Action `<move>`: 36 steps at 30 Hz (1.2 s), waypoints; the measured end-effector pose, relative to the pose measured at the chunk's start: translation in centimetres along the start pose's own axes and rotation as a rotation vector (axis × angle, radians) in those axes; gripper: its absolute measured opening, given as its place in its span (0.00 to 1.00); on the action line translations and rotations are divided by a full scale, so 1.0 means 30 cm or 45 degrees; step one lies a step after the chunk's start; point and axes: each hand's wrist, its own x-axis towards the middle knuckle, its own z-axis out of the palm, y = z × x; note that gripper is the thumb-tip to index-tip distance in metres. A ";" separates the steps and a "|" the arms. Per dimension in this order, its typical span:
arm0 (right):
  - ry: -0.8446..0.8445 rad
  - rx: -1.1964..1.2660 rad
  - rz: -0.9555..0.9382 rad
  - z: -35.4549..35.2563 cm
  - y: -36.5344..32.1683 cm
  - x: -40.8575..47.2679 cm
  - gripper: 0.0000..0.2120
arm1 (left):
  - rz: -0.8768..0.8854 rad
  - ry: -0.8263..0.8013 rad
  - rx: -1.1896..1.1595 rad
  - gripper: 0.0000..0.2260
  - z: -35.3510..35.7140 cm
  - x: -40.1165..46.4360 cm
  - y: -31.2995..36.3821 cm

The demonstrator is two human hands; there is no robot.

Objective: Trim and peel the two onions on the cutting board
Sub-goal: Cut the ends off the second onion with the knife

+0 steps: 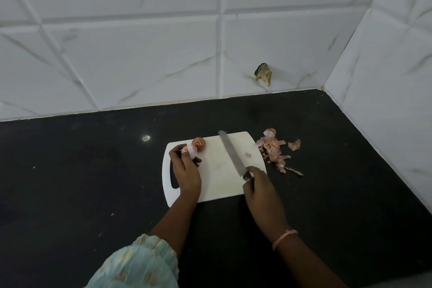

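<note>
A white cutting board (217, 184) lies on the black counter. My left hand (187, 170) holds a pale, peeled onion (192, 150) at the board's far left corner. Just behind it sits a second onion (199, 144), reddish-brown with its skin on. My right hand (259, 192) grips the dark handle of a knife (231, 154); its long blade points away across the board, above the surface. A small pink scrap of skin (248, 155) lies on the board to the right of the blade.
A heap of onion peels (274, 149) lies on the black counter (93, 182) just right of the board. White tiled walls close off the back and the right side. A chipped hole (263, 74) marks the back wall.
</note>
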 end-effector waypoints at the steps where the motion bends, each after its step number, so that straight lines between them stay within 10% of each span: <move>1: -0.032 -0.031 0.010 0.012 -0.003 -0.004 0.15 | -0.005 -0.002 -0.006 0.08 0.000 0.001 0.001; 13: 0.360 -0.007 0.260 -0.126 0.078 0.018 0.17 | -0.106 -0.118 -0.014 0.09 -0.026 0.017 0.007; 26: 0.097 -0.369 0.134 0.090 -0.047 0.056 0.15 | 0.417 -0.520 0.905 0.17 -0.210 0.090 0.003; 36: -0.018 -0.302 0.263 0.078 -0.040 0.122 0.18 | 0.378 -0.682 1.177 0.29 -0.124 0.219 0.076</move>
